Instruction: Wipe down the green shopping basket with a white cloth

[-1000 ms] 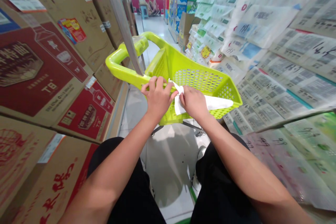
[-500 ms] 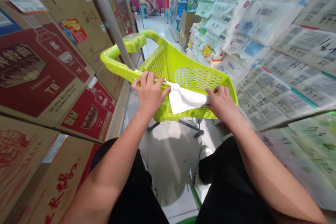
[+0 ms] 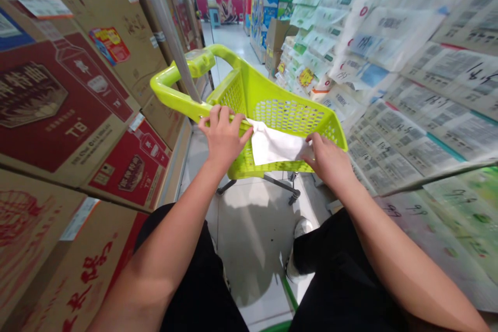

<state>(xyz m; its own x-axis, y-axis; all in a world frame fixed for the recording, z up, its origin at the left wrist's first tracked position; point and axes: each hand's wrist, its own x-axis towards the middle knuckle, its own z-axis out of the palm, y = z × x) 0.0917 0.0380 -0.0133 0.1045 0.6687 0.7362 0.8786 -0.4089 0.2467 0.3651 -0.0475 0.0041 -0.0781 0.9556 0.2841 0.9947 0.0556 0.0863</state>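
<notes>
A lime-green shopping cart [image 3: 286,88] stands side-on before me. Over its near rim hangs a white cloth [image 3: 274,146]. My left hand [image 3: 224,132] grips that rim left of the cloth, fingers curled over the edge and the thumb close to the cloth's left end. At the other end, my right hand [image 3: 329,158] pinches the cloth between thumb and fingers, next to the basket's outer side. Part of the cloth is hidden behind the right fingers.
Stacked cardboard cartons [image 3: 42,93] rise close on the left, with a metal pole [image 3: 169,26] before them. Packs of tissue [image 3: 412,98] fill the right side. Below the cart are its wheels [image 3: 294,196], and a blue stool [image 3: 213,16] stands far off.
My right hand has shifted slightly left and down along the rim, with the cloth's right end. The cloth hangs a little differently. My left hand stays on the rim.
</notes>
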